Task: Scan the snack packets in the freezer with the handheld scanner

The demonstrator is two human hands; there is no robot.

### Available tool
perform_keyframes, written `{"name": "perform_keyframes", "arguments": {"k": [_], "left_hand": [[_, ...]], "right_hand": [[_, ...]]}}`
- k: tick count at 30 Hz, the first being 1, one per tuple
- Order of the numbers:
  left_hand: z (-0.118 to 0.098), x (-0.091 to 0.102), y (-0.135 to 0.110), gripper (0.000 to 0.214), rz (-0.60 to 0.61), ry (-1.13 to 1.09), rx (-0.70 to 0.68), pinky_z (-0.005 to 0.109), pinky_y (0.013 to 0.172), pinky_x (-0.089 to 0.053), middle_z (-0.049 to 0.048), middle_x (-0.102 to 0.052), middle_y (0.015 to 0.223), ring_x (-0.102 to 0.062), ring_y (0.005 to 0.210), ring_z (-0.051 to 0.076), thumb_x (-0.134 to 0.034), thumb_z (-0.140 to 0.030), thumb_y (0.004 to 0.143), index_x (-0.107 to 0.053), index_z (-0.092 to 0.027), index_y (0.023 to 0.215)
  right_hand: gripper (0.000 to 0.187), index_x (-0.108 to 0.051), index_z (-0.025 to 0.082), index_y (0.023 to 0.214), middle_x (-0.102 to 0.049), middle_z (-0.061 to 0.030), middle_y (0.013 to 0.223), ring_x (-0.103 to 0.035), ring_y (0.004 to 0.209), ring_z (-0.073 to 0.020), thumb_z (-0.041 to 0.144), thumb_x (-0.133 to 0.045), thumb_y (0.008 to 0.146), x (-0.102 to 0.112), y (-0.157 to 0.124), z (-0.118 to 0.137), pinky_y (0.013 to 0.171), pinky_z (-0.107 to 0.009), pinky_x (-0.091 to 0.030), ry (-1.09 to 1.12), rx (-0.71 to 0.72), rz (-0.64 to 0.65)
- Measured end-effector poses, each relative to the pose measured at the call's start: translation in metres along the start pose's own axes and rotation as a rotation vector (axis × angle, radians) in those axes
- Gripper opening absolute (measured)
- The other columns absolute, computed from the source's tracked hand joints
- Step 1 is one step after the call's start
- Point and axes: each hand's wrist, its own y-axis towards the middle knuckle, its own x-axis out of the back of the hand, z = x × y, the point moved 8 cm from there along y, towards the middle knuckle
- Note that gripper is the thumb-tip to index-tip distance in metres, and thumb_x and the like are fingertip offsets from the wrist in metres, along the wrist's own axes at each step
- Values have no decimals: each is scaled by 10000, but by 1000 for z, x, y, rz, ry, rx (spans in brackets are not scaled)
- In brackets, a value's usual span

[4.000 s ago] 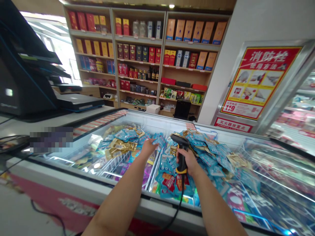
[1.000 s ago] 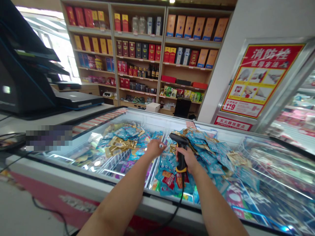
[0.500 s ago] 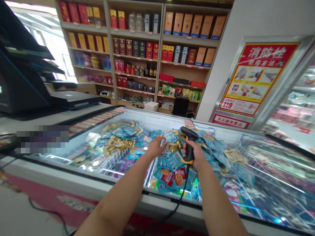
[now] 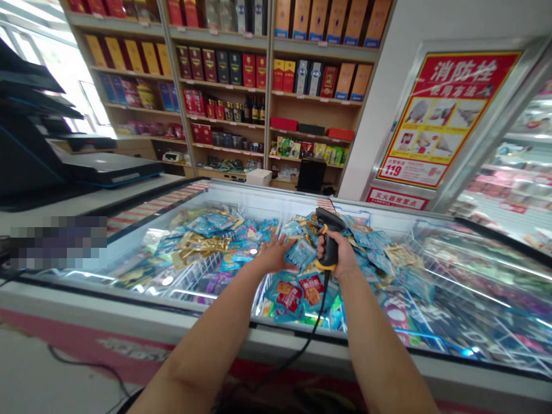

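Note:
My right hand [image 4: 340, 255] is wrapped round the handle of a black and yellow barcode scanner [image 4: 330, 244], held upright with its head pointing away to the upper left. A black cord [image 4: 317, 328] runs down from its base. My left hand [image 4: 275, 253] is spread, with fingers and thumb apart, at the edge of a small blue packet [image 4: 301, 253]; whether it touches the packet I cannot tell. Blue packets with red labels [image 4: 297, 293] lie nearer me, below both hands. Gold packets [image 4: 202, 244] are mixed among blue ones on the left.
Under my hands is a chest freezer [image 4: 172, 322] with white wire baskets [image 4: 202, 279] and a raised rim. A dark checkout machine [image 4: 30, 138] stands at left. Shelves of boxed bottles [image 4: 233, 69] rise behind. A red and yellow poster [image 4: 448, 115] hangs at right.
My left hand has spread its fingers and reached over the blue packet. The right hand still holds the scanner. The view has tilted down a little.

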Motion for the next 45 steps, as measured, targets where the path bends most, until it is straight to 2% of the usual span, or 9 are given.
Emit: {"name": "perform_keyframes", "arguments": {"k": [4, 12, 17, 20, 25, 32, 38, 42, 45], "left_hand": [[6, 11, 4, 659, -291, 10, 67, 553, 1103, -203, 120, -319, 1523, -237, 1410, 340, -620, -469, 805, -425, -287, 1407], [17, 35, 3, 601, -360, -220, 60, 441, 1107, -285, 86, -449, 1449, -354, 1364, 276, -552, -502, 842, -466, -260, 1385], [-42, 26, -41, 627, -88, -133, -311, 514, 1116, -231, 36, -378, 1501, -245, 1411, 322, -615, -527, 789, -467, -366, 1377], [-80, 14, -82, 499, -92, -71, -542, 534, 1114, -218, 40, -340, 1520, -281, 1398, 325, -584, -477, 832, -527, -398, 1320], [-104, -12, -103, 495, -8, 82, -666, 607, 1108, -137, 46, -376, 1500, -242, 1409, 341, -573, -448, 842, -508, -411, 1332], [-72, -2, -57, 386, -105, 147, -534, 530, 1105, -228, 48, -443, 1447, -314, 1372, 304, -540, -324, 875, -592, -360, 1256], [-58, 15, -44, 376, -271, 71, -516, 417, 1035, -358, 95, -551, 1309, -473, 1221, 252, -496, -469, 885, -658, -258, 1150], [-33, 43, -31, 350, -495, -45, -265, 385, 1016, -383, 74, -619, 1149, -541, 1107, 205, -382, -401, 939, -674, -237, 1040], [3, 53, -11, 315, -556, -90, -15, 397, 1029, -380, 93, -621, 1164, -542, 1140, 232, -476, -349, 893, -634, -211, 1127]], "right_hand": [[172, -559, 210, 846, -555, 45, 599, -485, 448, -102, 313, -601, 715, 1, 0, -1, 415, -225, -394, -30, 5, -1], [183, -566, 205, 853, -560, 39, 614, -483, 462, -100, 326, -612, 723, -2, 2, -1, 423, -221, -388, -19, 28, 58], [171, -568, 193, 846, -544, 43, 613, -469, 465, -90, 317, -606, 734, -13, -2, -1, 426, -209, -385, 13, -32, 171], [165, -566, 195, 850, -529, 47, 610, -455, 462, -87, 318, -586, 741, -20, -5, 1, 427, -206, -380, 25, -31, 214], [155, -572, 195, 847, -533, 42, 615, -457, 462, -88, 313, -576, 747, -22, -7, 1, 428, -205, -383, 49, -29, 207], [144, -559, 190, 758, -553, 29, 578, -472, 438, -99, 334, -574, 758, -26, -8, -10, 426, -217, -383, 2, -62, 212], [163, -556, 178, 701, -554, 11, 510, -471, 395, -108, 321, -535, 777, -31, -10, -15, 409, -225, -379, -13, -100, 215], [121, -574, 175, 765, -567, 20, 523, -478, 379, -113, 293, -549, 772, -27, -4, -20, 391, -231, -376, 35, -104, 163], [110, -573, 173, 788, -584, 20, 550, -478, 370, -109, 280, -558, 766, -21, 0, -22, 377, -231, -375, 56, -92, 94]]}}
